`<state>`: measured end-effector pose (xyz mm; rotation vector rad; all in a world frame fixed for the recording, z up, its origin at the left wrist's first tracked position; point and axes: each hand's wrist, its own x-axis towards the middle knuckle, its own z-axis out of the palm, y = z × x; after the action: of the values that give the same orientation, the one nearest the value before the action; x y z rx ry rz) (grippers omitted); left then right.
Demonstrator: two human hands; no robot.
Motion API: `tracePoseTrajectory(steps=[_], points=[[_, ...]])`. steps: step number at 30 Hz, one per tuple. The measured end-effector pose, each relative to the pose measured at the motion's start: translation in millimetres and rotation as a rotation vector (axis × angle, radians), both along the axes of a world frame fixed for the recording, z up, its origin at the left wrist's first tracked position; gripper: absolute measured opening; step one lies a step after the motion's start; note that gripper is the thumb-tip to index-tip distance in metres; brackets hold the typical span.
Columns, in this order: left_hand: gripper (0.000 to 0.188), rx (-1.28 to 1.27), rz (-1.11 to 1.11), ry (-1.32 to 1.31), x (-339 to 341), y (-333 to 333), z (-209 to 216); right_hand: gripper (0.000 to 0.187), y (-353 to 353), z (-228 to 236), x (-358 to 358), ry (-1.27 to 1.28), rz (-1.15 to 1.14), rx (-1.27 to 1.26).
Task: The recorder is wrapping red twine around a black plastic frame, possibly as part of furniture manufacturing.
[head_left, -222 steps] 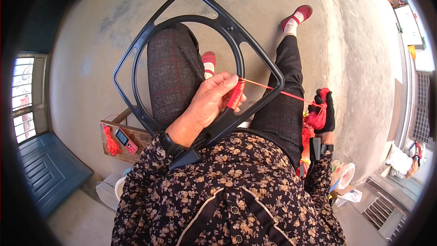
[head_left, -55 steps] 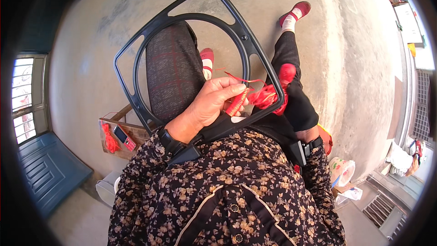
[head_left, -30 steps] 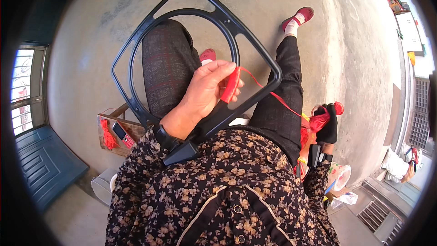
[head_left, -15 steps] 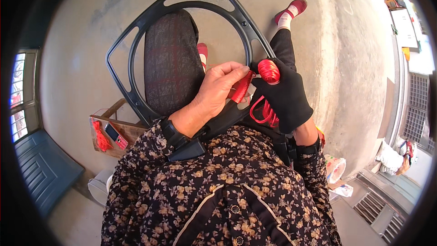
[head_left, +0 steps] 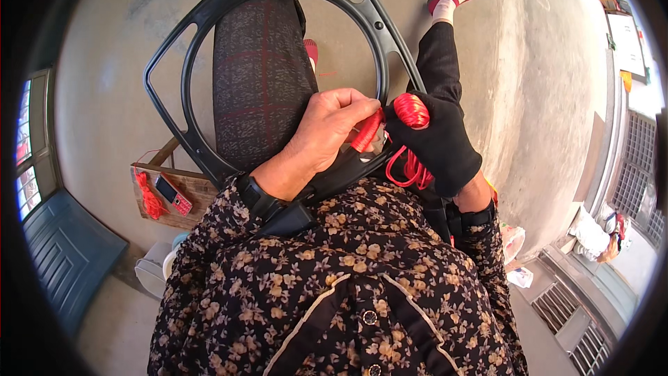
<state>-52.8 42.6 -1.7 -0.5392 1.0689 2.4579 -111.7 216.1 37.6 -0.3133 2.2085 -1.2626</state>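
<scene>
A black frame (head_left: 374, 15) with a round ring inside an angular outer rim lies across my lap. My bare left hand (head_left: 321, 124) is closed, thumb and forefinger pinching at the frame beside a red wrapped section (head_left: 367, 132) on the ring. The pinched strand itself is too small to make out. My right hand (head_left: 443, 145), in a black glove, is closed round a bundle of shiny red cord (head_left: 411, 111) next to the ring's right side. Loose loops of red cord (head_left: 412, 169) hang below the glove.
On my left, a small wooden stool (head_left: 193, 191) bears a tangle of red cord (head_left: 149, 196) and a red phone (head_left: 172, 193). Behind it stand a white bucket (head_left: 151, 268) and a blue-grey panel (head_left: 73, 257). Floor grates (head_left: 557, 303) lie at lower right.
The whole view has shifted a little, and the frame sits higher and further left in the picture. Both hands keep nearly the same grip beside the red wrapping.
</scene>
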Motion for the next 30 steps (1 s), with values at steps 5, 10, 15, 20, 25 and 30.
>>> tracePoseTrajectory(steps=[5, 10, 15, 20, 25, 30], points=[[0.018, -0.058, -0.017, -0.061, 3, 0, 4, 0.023, -3, 7, 2, -0.055, -0.011, -0.005], [0.02, 0.004, -0.022, -0.003, 0, 1, 5, 0.026, 10, 5, 4, 0.009, -0.077, -0.177], [0.024, 0.024, -0.061, -0.003, 2, -3, 16, 0.029, 74, 3, -5, -0.24, -0.724, -0.607], [0.027, -0.003, -0.036, 0.046, 6, -4, 30, 0.03, 72, -24, -11, -0.122, -0.611, -0.553], [0.025, 0.012, -0.075, 0.06, 15, -6, 41, 0.031, 29, -41, -31, 0.216, -0.54, -0.273], [0.024, 0.102, -0.074, -0.008, 15, 5, 36, 0.03, 79, -109, 15, 0.149, 0.351, -0.267]])
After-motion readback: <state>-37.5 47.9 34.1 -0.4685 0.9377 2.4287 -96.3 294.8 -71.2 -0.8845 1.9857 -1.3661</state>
